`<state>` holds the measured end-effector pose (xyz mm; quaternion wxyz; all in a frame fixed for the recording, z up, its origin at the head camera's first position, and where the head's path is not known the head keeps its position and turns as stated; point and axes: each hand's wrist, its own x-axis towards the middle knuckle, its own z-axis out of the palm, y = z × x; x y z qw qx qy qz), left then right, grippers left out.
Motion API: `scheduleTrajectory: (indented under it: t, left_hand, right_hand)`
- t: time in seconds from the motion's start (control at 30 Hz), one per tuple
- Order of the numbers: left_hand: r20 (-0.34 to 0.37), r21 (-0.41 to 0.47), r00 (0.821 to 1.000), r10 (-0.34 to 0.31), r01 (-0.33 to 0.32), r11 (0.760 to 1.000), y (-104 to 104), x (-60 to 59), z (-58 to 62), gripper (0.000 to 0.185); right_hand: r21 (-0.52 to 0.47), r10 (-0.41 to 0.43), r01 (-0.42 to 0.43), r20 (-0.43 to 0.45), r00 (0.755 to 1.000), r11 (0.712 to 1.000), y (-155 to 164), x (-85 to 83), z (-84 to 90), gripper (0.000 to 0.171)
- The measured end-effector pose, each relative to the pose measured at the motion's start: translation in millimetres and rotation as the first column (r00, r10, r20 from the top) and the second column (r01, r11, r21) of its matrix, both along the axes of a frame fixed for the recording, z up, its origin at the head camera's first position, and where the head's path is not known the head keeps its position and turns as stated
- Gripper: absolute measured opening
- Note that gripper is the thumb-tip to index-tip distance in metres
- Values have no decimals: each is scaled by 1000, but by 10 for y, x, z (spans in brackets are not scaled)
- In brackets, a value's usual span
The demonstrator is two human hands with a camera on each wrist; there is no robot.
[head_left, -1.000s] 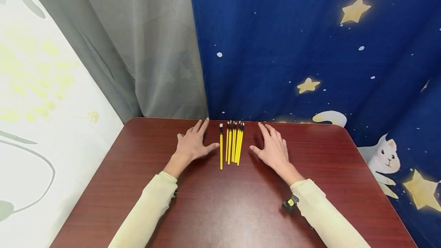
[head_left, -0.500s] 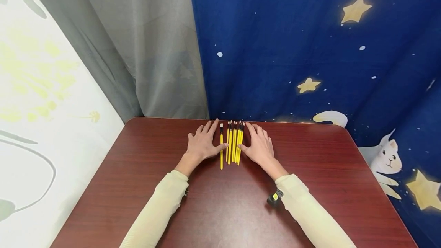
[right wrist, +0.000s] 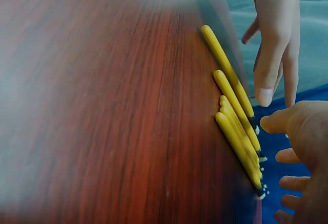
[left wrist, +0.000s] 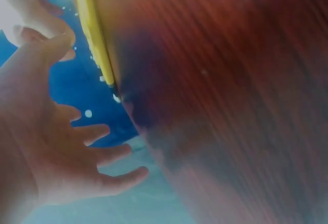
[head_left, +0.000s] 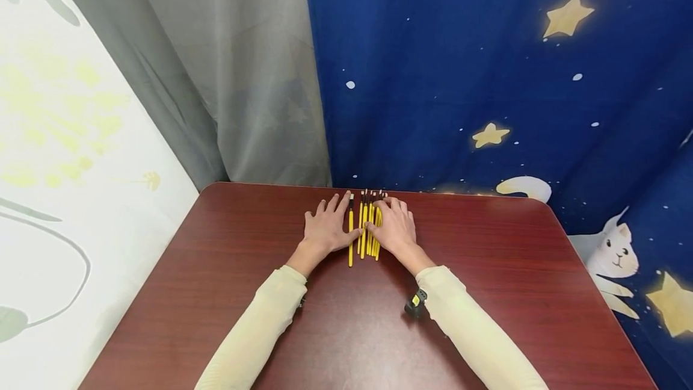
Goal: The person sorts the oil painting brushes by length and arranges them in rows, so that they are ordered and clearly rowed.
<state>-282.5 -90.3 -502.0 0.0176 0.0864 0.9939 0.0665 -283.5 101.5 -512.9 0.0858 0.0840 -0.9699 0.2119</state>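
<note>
Several paintbrushes [head_left: 363, 248] with yellow handles, dark ferrules and pale bristles lie side by side near the table's far edge. One paintbrush [head_left: 351, 251] lies slightly apart on the left. My left hand [head_left: 326, 229] is over that brush, fingers spread and thumb reaching across it. My right hand [head_left: 396, 229] is above the right side of the group and hides part of it. The thumbs nearly meet over the brushes. In the right wrist view, the right hand [right wrist: 307, 137] and left hand [right wrist: 277, 34] appear above the handles [right wrist: 238, 147], with nothing in their fingers.
The dark red wooden table [head_left: 346, 336] has rounded far corners. Behind it hang a grey curtain [head_left: 260, 77] and a blue curtain [head_left: 433, 65] with stars and a white cat. A white patterned surface [head_left: 70, 245] is on the left.
Both hands have moved inward, the left to the right and the right to the left, from beside the brushes to over them. The brushes stay about where they were.
</note>
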Motion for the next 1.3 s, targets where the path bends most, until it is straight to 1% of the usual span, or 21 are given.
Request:
scheduleTrajectory:
  t: [0.2,0.43,0.67,0.83,0.97,1.13,1.3]
  left_hand:
    - [7,-33,1000,-1,1,999,45,18,-27,101]
    - [-20,-27,999,38,-39,999,82,30,17,92]
    - [-21,-36,997,71,-72,997,111,17,3,82]
    - [-36,-50,996,79,-80,996,120,12,-8,77]
    - [-34,-61,996,79,-81,995,120,21,-2,70]
    - [-34,-86,996,78,-81,993,130,34,10,62]
    - [-43,-85,996,76,-79,993,150,17,2,58]
  right_hand:
    - [3,-14,14,20,1000,1000,-85,-60,-37,49]
    - [8,-25,25,22,999,1000,-140,-96,-67,39]
    - [11,-27,27,22,999,1000,-167,-128,-87,28]
    - [24,-18,18,-11,1000,1000,-191,-139,-105,27]
    - [58,-17,20,-42,999,998,-212,-135,-114,27]
    - [83,-23,25,-24,999,996,-240,-124,-106,28]
    - [101,-32,33,-11,999,994,-273,-125,-73,30]
